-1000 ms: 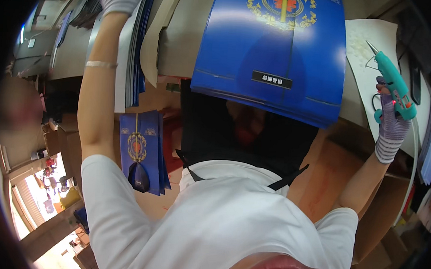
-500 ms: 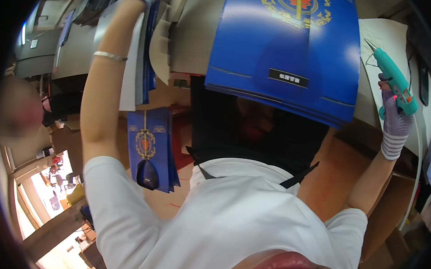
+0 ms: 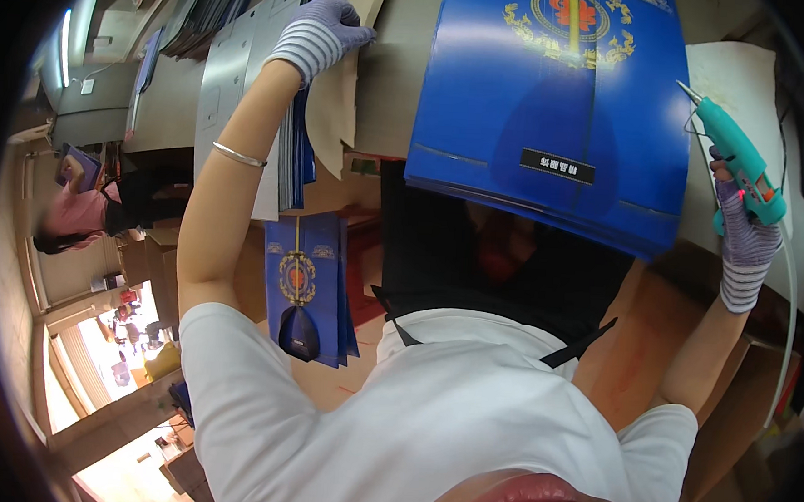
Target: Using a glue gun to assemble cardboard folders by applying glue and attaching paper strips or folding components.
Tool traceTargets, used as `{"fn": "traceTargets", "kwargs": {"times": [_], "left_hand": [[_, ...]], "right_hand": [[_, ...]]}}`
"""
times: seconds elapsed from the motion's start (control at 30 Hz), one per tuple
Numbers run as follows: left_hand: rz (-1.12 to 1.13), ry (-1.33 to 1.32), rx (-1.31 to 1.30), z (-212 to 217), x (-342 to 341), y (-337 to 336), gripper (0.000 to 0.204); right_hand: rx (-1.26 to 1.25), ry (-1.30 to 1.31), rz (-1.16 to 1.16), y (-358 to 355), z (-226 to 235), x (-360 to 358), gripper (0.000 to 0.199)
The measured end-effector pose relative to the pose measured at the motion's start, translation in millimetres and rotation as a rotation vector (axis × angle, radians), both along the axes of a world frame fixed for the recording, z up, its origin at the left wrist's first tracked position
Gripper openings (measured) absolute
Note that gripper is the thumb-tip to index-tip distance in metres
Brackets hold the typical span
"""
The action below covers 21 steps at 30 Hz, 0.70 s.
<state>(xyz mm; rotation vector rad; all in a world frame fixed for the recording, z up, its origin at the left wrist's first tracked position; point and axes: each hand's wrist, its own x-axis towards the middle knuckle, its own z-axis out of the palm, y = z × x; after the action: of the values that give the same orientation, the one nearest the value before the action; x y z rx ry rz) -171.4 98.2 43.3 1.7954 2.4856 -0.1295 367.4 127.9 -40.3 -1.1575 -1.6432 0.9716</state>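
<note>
In my right hand, gloved in grey with white stripes, I grip a teal hot glue gun, its metal nozzle pointing up and left and a small red light glowing at the grip. A stack of blue printed bags with gold and red ornament and a black label lies in front of me, left of the gun. My left hand, in the same kind of glove, is closed over a stack of grey and blue boards at the left. What its fingers hold, if anything, cannot be made out.
Curved pale card lies beside the boards. More blue bags hang or stand below the table edge. A white cable runs down from the gun. A white sheet lies at the right. Another person is far left; cardboard boxes stand lower right.
My left hand has come down and to the right from the upper edge, over the board stack. My right hand keeps its grip on the glue gun. The whole view has shifted slightly.
</note>
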Motion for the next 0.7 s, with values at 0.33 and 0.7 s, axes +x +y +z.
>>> {"fn": "traceTargets", "kwargs": {"times": [0.33, 0.7], "left_hand": [[0.204, -0.781, 0.049, -6, -34, -16, 0.030], [0.193, -0.834, 0.128, -9, -40, -36, 0.026]], "right_hand": [[-0.041, 0.074, 0.070, 1, -7, 8, 0.049], [-0.087, 0.065, 0.071, -10, 5, -2, 0.049]]}}
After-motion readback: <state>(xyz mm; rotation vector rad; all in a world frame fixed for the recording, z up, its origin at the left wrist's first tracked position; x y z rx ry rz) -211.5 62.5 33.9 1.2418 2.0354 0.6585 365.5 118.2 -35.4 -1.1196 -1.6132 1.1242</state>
